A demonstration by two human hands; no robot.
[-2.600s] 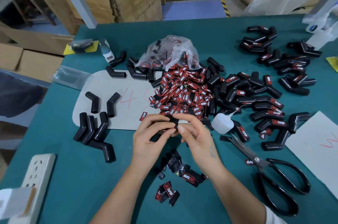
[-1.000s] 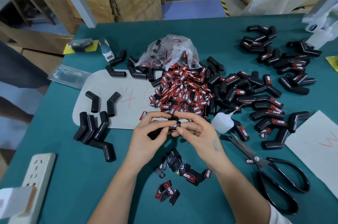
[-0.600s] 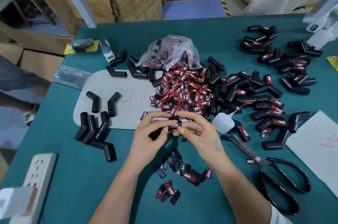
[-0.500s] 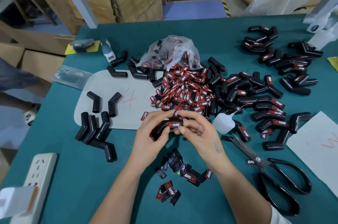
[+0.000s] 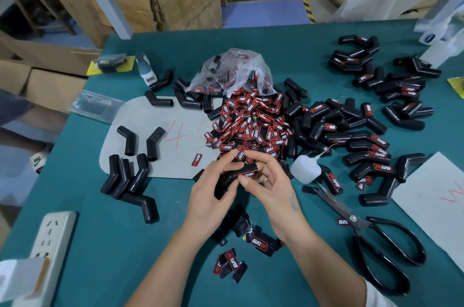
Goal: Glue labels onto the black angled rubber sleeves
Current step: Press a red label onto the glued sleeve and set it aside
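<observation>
My left hand (image 5: 213, 193) grips a black angled rubber sleeve (image 5: 229, 178) just above the teal table (image 5: 100, 244). A red-and-black label (image 5: 247, 174) sits on the sleeve's upper arm. My right hand (image 5: 271, 181) pinches that labelled end, its thumb pressing at the label's lower edge. Behind my hands lies a heap of loose labels (image 5: 251, 126). Unlabelled sleeves (image 5: 130, 173) lie at the left, labelled sleeves (image 5: 364, 146) at the right. A small white glue bottle (image 5: 305, 170) lies beside my right hand.
Black scissors (image 5: 371, 239) lie at the right front. A clear plastic bag (image 5: 233, 73) sits behind the label heap. A grey mat (image 5: 160, 138) lies under the loose sleeves. A white power strip (image 5: 52, 241) is at the left front; label scraps (image 5: 251, 239) lie under my wrists.
The sleeve has turned in my hands so that the label on it now faces up. My hands have risen slightly toward the label heap.
</observation>
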